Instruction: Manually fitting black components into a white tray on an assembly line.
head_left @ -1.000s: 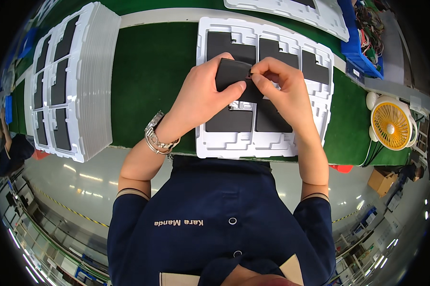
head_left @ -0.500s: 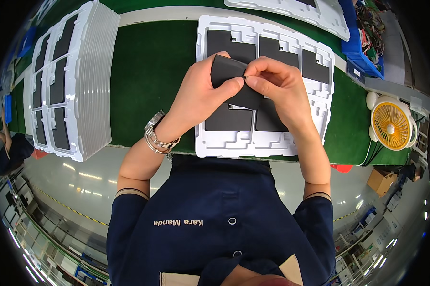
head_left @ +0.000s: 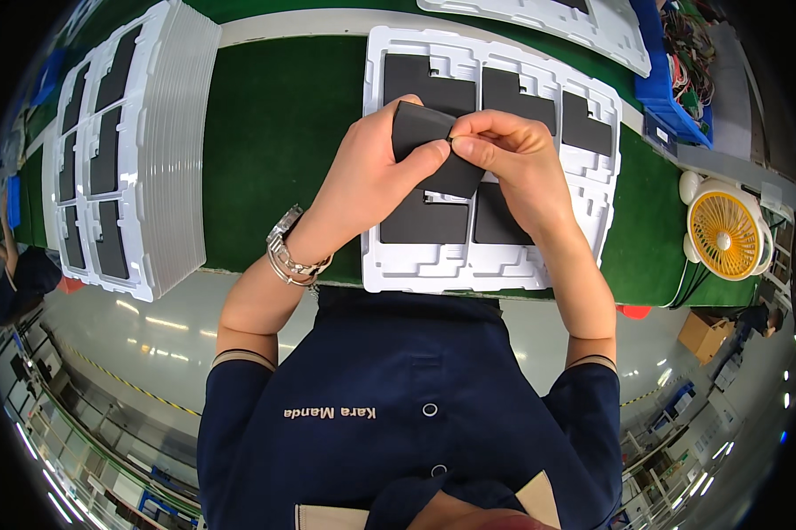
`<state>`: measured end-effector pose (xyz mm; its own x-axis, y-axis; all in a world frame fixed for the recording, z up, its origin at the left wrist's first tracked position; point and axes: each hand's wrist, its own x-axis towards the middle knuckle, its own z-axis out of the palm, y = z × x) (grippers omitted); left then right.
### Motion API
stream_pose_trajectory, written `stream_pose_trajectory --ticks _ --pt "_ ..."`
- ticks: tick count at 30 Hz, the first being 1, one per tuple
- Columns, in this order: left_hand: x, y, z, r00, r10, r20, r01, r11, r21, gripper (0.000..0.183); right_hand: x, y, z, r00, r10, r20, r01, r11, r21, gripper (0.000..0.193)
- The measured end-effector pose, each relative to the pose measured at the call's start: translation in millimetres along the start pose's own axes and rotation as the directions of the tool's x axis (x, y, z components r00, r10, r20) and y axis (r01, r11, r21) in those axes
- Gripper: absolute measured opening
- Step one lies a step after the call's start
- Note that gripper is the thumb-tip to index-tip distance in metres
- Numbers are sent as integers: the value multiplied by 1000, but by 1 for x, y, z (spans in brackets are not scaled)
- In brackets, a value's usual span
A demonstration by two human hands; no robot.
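A flat black piece (head_left: 421, 126), like the L-shaped ones in the tray, is held up above the white moulded tray (head_left: 420, 278). My left hand (head_left: 373, 163) grips it from the left, thumb across its face and fingers behind. My right hand (head_left: 523, 163) pinches at its inner corner, thumb and forefinger closed on a tiny dark part that I cannot make out. Beneath, the tray's compartments hold several matching black pieces (head_left: 424, 221), partly hidden by my hands. One compartment at the tray's near right shows bare white plastic.
On the left stands a tall stack of white trays (head_left: 173, 150) with black pieces in the top one. A yellow-and-white fan (head_left: 724, 234) is at the right, near a blue bin (head_left: 680, 110) of wires. Another tray (head_left: 548, 26) lies at the back on the green mat (head_left: 279, 132).
Almost nothing differs. My right fingertips have shifted very slightly at the piece's corner, and the held piece stays in place.
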<state>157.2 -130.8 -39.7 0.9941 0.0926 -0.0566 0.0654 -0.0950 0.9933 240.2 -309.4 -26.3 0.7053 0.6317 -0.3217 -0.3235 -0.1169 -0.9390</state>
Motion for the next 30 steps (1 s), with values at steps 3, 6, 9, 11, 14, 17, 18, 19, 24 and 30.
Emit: stream_pose_trajectory --ticks 3,6,9,11,14,17,18,19,24,30 --pt "1 -1 -2 999 -12 33 16 993 -120 19 -1 -8 -3 998 -43 34 46 996 -72 13" --pt "1 -3 -3 999 -17 42 25 980 -198 20 -4 -19 -7 995 -96 34 99 986 -135 19" --pt "1 0 0 1000 -15 17 19 973 -231 20 -8 -28 -17 993 -64 97 94 935 -341 20" --pt "3 -4 -1 999 -12 39 18 986 -164 21 -15 -28 -21 991 -19 134 86 853 -515 19" --pt "-6 -4 3 997 36 -66 -41 997 -66 25 -32 -35 -18 981 -161 105 191 760 -621 17" --pt "-22 -3 0 964 226 -143 -173 935 308 45 -62 -22 -38 940 -337 -55 204 683 -701 13" --pt "-31 -4 -1 945 282 -166 -164 846 507 49 -72 -12 -51 907 -404 -118 212 680 -702 12" --pt "-38 -9 -1 923 345 -173 -142 721 679 54 -84 -5 -62 866 -466 -182 215 675 -706 12" --pt "-67 -27 7 957 222 -186 -16 681 732 61 -142 16 -102 784 -350 -512 -136 708 -693 18" --pt "-58 -39 9 912 131 -389 -16 958 286 44 -149 47 -99 719 -467 -515 -225 544 -809 27"
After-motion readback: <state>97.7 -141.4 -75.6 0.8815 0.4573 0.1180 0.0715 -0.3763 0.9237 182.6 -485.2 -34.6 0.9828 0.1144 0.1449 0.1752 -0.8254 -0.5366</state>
